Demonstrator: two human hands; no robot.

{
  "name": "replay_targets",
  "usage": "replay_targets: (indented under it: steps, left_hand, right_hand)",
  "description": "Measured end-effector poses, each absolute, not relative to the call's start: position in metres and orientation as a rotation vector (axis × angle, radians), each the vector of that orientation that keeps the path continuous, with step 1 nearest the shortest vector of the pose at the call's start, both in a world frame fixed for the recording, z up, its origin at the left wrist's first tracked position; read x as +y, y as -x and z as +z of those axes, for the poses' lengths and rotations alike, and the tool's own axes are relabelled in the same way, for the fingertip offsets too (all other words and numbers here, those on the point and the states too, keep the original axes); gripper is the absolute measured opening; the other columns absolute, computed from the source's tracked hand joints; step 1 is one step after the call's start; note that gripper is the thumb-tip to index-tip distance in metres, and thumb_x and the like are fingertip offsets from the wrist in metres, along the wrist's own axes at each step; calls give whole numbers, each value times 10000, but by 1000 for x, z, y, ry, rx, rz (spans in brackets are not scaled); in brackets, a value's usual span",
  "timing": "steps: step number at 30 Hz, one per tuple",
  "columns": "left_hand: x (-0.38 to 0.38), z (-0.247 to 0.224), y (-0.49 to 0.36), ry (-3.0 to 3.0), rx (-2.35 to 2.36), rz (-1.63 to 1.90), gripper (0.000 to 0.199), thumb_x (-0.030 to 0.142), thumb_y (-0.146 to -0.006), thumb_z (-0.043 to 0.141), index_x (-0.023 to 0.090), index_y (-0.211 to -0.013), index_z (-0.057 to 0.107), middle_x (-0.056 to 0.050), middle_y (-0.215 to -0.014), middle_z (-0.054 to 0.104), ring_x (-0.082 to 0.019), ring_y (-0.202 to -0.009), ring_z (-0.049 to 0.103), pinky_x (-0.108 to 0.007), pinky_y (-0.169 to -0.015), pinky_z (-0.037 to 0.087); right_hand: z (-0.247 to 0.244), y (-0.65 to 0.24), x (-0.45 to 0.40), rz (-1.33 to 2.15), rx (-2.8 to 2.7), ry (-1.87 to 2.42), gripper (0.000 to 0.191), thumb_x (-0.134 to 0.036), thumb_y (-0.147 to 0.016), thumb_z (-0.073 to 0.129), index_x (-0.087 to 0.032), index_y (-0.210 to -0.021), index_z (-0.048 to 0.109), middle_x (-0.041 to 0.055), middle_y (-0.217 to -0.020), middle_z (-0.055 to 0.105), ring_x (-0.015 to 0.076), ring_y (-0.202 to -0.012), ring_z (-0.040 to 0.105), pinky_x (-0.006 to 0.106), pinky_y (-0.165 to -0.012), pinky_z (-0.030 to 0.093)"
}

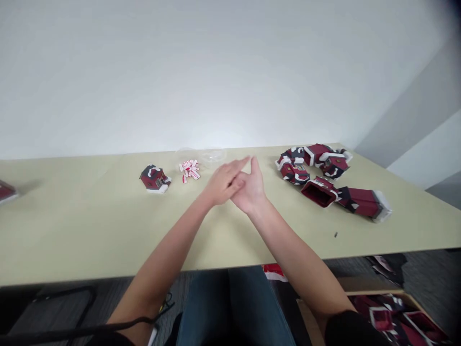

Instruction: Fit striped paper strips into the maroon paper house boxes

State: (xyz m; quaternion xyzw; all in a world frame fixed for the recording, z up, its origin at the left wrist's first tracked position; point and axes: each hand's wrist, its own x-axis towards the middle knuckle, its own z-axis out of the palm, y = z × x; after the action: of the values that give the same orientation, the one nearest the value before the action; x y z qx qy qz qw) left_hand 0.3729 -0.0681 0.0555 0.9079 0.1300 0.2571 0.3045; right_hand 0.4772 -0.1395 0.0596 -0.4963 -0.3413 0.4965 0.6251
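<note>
My left hand lies across the palm of my right hand, above the middle of the table. Both hands have their fingers extended, and I see no object between them. Beyond my left hand, several red-and-white striped pieces lie in a small pile, with a clear plastic item beside them. A small dark red house with a snowy roof stands farther left. To the right of my hands, several dark red house pieces lie in a cluster.
Part of another red house shows at the far left edge. A tiny dark bit is near the table's front right. Below the table, an open cardboard box holds more red pieces. A dark cable crosses at lower left.
</note>
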Motion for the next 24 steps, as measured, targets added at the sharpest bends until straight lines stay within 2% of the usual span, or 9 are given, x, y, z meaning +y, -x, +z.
replay_targets:
  steps: [2,4,6,8,11,14,16,20,24]
  left_hand:
    - [-47,41,-345,-2444,735,592,671,599,-969,265,212,-1505,379,-121,-1490,487,-287,-1397,444,-509,-1191,255]
    - [-24,35,-309,-2495,1164,625,629,566,-963,328,193,-1454,450,-141,-1470,504,-328,-1396,434,-598,-1192,161]
    - [-3,33,-271,-2514,1430,867,632,554,-920,450,172,-1423,477,-163,-1486,477,-350,-1418,389,-620,-1195,95]
    - [13,29,-236,-2418,1640,1142,666,533,-878,534,136,-1410,473,-199,-1484,456,-357,-1421,370,-592,-1200,125]
    - [24,12,-203,-2180,1870,1276,841,541,-771,664,92,-1434,407,-247,-1456,446,-390,-1388,391,-565,-1165,254]
    - [22,-12,-192,-1913,1990,1085,1104,577,-630,770,78,-1490,292,-274,-1449,436,-430,-1357,421,-569,-1102,359]
    - [17,-23,-192,-1747,2002,968,1175,590,-603,782,90,-1512,232,-270,-1434,457,-433,-1335,451,-565,-1065,405]
    - [14,-32,-192,-1589,1940,956,1077,541,-638,773,142,-1493,255,-224,-1335,559,-419,-1248,536,-565,-1013,441]
    - [20,-40,-189,-1533,1853,1043,902,475,-674,777,180,-1417,358,-196,-1220,630,-395,-1157,594,-553,-976,456]
  right_hand:
    - [77,-463,-139,1203,-748,1105,968,-911,-784,212,-191,-1349,527,146,-1305,600,318,-1222,569,475,-958,512]
    - [83,-456,-133,1156,-764,1121,813,-836,-810,390,-259,-1373,498,95,-1390,554,283,-1252,550,456,-984,488]
    - [76,-456,-119,993,-897,1229,618,-676,-833,548,-281,-1308,547,54,-1389,564,243,-1246,549,419,-1013,460]
    - [57,-456,-99,869,-1094,1439,456,-529,-841,611,-239,-1193,616,55,-1282,634,221,-1152,597,380,-996,461]
    - [22,-449,-66,804,-1444,1883,385,-437,-869,605,-215,-1183,617,63,-1161,685,225,-1034,641,357,-895,491]
    - [-2,-430,-36,573,-1828,2209,360,-363,-911,557,-235,-1246,582,79,-1165,686,253,-1078,631,375,-883,471]
    - [-11,-416,-20,432,-1942,2278,306,-329,-932,520,-221,-1206,605,101,-1173,681,262,-1096,622,397,-924,436]
    - [-23,-398,6,365,-1927,2360,281,-318,-967,469,-167,-1107,660,145,-1170,675,262,-1078,616,419,-968,366]
    - [-35,-393,16,332,-1921,2439,296,-158,-957,414,-155,-1093,677,154,-1176,667,244,-1075,609,417,-966,322]
